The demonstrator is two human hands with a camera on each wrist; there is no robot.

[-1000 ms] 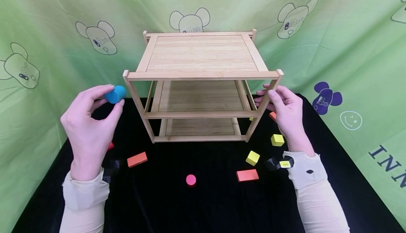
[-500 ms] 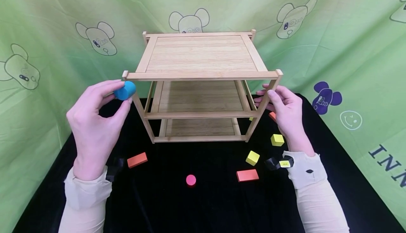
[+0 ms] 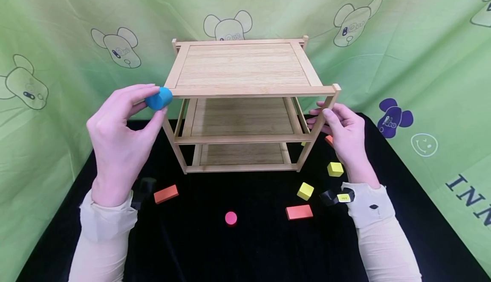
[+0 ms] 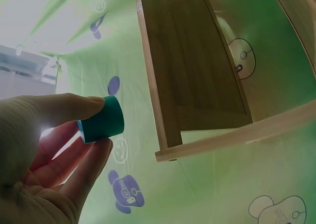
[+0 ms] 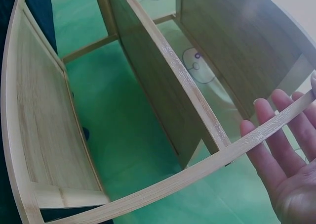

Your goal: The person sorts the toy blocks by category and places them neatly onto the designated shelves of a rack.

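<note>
Pinches a blue cylinder [image 3: 159, 99] with the left hand [image 3: 119, 142], between thumb and fingers, in the air over the black-covered table [image 3: 199, 248]. Holds it close to the left near corner of a wooden rack [image 3: 245, 64]: in the head view, covering this corner; in the left wrist view, beside the rack with a gap, so not touching. Grips with the right hand [image 3: 347, 133] the right near post [image 3: 310, 146] of the same rack, with the thumb on the near side and the other fingers behind, a little spread. Has between both hands this rack, standing upright, with three boards one above another. Has on the table, at the near left, an orange block [image 3: 166, 194]; in the near middle, a small pink round piece [image 3: 231, 218]; at the near right, a coral block [image 3: 299, 212], with a yellow cube [image 3: 305, 191] just beyond. Can see a second yellow cube [image 3: 335, 170] farther off, near the right wrist. Wears white sleeves [image 3: 377, 213]. Faces a green curtain [image 3: 276, 0] with drawn animal heads, hanging at the far side.
</note>
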